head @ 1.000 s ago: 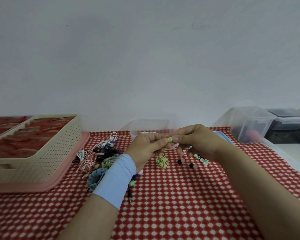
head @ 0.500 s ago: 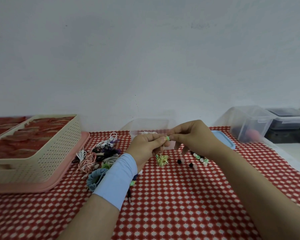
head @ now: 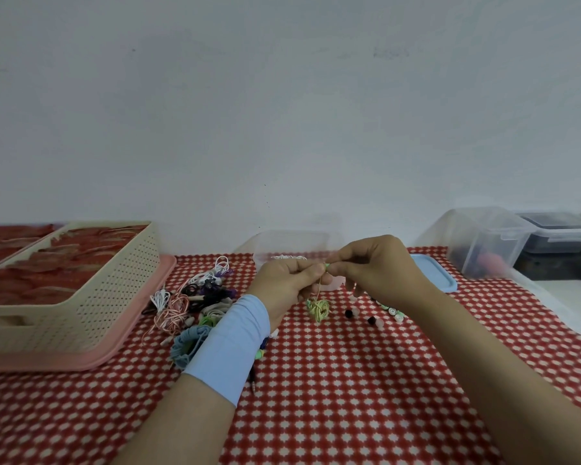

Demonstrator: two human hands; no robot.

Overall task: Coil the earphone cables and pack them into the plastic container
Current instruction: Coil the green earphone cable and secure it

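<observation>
**Head view.** The left hand (head: 287, 280) and the right hand (head: 381, 266) are held together above the red-and-white checked cloth (head: 349, 397). The upper end of a green earphone cable (head: 318, 308) is pinched between the thumb and fingertips of both hands, and the remaining fingers are curled. From the pinch, 1 thin strand hangs down to a loosely bunched coil at cloth level; whether the coil touches the cloth cannot be told.

Just behind the hands the clear plastic container (head: 292, 241) is seen, with a white cable (head: 287, 257) visible inside. A blue lid (head: 436, 275) lies to its right, partly hidden by the right hand. A pile of tangled earphones (head: 195, 293) lies left of the left hand, beside a beige perforated basket (head: 91, 297) set on a pink tray (head: 141, 317). Loose ear tips (head: 371, 319) are scattered near the right wrist. A light blue sleeve (head: 228, 344) is worn on the left wrist. A clear box (head: 483, 239) and a dark-lidded box (head: 560, 229) stand at the far right.
</observation>
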